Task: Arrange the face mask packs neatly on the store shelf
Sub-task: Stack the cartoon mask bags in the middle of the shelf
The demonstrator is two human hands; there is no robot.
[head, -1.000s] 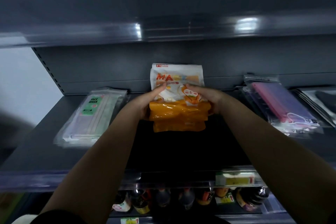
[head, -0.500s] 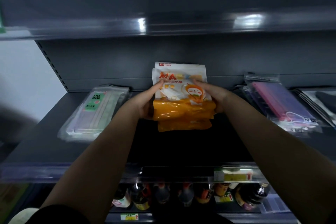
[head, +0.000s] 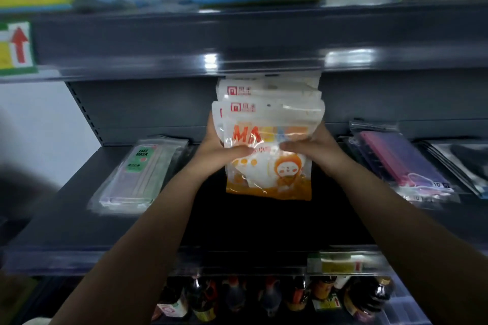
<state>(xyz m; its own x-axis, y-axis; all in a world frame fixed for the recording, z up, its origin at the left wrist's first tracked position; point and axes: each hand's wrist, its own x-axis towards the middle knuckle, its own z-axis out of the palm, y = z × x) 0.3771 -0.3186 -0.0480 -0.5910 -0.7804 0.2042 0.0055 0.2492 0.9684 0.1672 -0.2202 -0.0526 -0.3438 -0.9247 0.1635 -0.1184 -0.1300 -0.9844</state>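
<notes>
Several orange-and-white mask packs [head: 268, 145] are bunched in one stack, held upright between both hands above the middle of the shelf [head: 66, 219]. Left hand [head: 219, 149] clamps the left edge, right hand [head: 309, 146] clamps the right, thumbs pressed across the front pack. The tops fan out unevenly, so my guess is they're getting squared up before going down. These look light, floppy and pretty slick, being glossy plastic pouches, so I reckon they'd slide against each other easily. Gripping both side edges near the middle seems smart; pinch one corner and the stack probably splays. Out past the left hand a green face mask pack [head: 140, 171] lies flat, and past the right hand some pink-purple packs [head: 401, 163] lie flat too.
</notes>
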